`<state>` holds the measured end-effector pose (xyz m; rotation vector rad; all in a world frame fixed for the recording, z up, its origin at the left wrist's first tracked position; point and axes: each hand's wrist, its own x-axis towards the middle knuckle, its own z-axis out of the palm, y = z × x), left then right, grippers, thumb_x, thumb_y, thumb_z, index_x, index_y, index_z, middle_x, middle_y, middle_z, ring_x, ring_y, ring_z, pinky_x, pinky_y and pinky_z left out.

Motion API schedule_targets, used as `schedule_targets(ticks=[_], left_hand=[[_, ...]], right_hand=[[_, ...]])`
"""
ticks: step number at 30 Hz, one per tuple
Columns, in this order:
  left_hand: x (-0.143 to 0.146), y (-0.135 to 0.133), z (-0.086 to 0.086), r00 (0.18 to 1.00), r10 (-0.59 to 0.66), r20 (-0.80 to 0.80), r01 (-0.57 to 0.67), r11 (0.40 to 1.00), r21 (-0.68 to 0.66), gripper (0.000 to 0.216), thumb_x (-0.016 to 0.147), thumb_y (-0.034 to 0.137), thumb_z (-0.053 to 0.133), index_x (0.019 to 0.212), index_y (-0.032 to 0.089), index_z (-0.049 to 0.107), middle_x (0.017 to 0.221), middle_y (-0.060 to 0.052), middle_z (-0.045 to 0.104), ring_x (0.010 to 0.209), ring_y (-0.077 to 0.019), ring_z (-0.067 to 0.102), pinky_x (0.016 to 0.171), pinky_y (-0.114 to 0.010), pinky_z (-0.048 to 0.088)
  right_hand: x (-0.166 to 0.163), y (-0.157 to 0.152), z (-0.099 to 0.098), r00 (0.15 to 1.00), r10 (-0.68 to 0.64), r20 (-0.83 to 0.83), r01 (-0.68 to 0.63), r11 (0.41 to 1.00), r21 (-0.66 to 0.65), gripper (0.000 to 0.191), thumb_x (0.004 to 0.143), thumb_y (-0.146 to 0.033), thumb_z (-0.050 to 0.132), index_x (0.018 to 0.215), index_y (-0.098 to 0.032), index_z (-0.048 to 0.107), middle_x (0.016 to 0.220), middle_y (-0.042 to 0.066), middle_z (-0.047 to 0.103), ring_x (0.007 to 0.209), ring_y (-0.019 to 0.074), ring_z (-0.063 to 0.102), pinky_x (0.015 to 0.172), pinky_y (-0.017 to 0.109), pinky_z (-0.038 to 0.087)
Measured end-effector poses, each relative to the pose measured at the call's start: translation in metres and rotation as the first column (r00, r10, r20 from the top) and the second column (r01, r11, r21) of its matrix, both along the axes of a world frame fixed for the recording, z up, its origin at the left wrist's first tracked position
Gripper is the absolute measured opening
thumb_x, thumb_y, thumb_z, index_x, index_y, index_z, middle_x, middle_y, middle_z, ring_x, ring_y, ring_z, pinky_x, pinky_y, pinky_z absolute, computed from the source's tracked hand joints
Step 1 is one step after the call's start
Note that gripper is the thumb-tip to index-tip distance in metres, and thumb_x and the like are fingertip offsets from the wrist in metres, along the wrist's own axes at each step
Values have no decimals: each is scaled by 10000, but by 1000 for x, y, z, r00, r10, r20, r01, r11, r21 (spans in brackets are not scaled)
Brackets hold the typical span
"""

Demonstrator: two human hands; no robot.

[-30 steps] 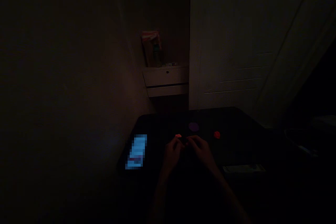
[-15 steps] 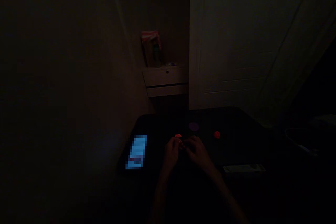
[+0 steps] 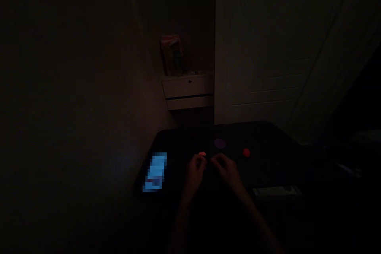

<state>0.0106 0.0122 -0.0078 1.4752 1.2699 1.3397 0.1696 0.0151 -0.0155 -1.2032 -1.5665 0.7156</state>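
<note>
Over the dark table, my left hand (image 3: 195, 168) is closed, its fingers curled in a pinch. What it holds, if anything, is lost in the darkness. My right hand (image 3: 225, 168) is a short way to the right, thumb and fingers pressed together, and its contents cannot be made out either. Just beyond the left fingertips shows a small bright orange piece (image 3: 202, 153); whether the hand touches it I cannot tell. A round purple disc (image 3: 220, 143) lies behind my right hand. Further right sits a small crumpled-looking red-orange lump (image 3: 246, 152).
A lit, blurred screen (image 3: 154, 172) lies at the table's left. A pale flat box (image 3: 276, 191) is by the front right edge of the black table (image 3: 190, 137). Behind stand a drawer unit (image 3: 189, 88) with a red-and-white bag (image 3: 170, 41) on it, and a pale panel door (image 3: 262, 47).
My hands have drawn slightly apart, the right one shifting a little to the right. The orange piece, the disc and the lump stay in place.
</note>
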Motion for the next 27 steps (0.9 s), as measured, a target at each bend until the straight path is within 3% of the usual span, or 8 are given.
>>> schedule_targets(ticks=[6, 10, 14, 19, 27], left_hand=[[-2, -1, 1, 999, -8, -51, 9, 1000, 17, 252, 909, 408, 540, 901, 180, 649, 821, -33, 696, 730, -165, 641, 717, -278, 489], [-2, -1, 1, 996, 18, -90, -14, 999, 45, 304, 909, 444, 547, 770, 186, 624, 707, -9, 648, 700, -165, 618, 694, -272, 464], [-1, 0, -1, 997, 14, -75, -14, 1000, 5, 281, 874, 439, 604, 773, 178, 632, 749, -30, 679, 734, -178, 635, 704, -280, 472], [-1, 0, -3, 1000, -13, -7, 13, 1000, 6, 274, 872, 426, 620, 932, 165, 681, 1034, -95, 734, 795, -174, 662, 753, -292, 508], [-1, 2, -4, 1000, -5, 29, 4, 1000, 21, 466, 947, 528, 485, 1093, 137, 692, 884, -96, 724, 711, -173, 637, 674, -290, 503]], right_hand=[[-2, -2, 2, 999, -27, 21, 26, 999, 45, 287, 957, -427, 533, 878, -216, 711, 874, 54, 753, 807, 228, 688, 743, 310, 481], [-2, -3, 4, 999, -42, 13, 42, 999, 8, 339, 949, -459, 533, 795, -211, 705, 773, 44, 734, 728, 219, 671, 685, 302, 467], [-1, -2, 6, 999, -26, -47, 24, 998, -50, 300, 890, -481, 609, 827, -213, 730, 848, 52, 765, 808, 240, 695, 733, 315, 485], [0, -1, 4, 996, -23, -90, 17, 998, -58, 283, 873, -455, 614, 908, -210, 753, 948, 78, 782, 894, 265, 712, 808, 353, 509], [0, -3, 4, 994, -27, -104, 26, 1000, -13, 312, 921, -445, 549, 976, -208, 744, 1022, 98, 775, 949, 268, 708, 861, 374, 509]])
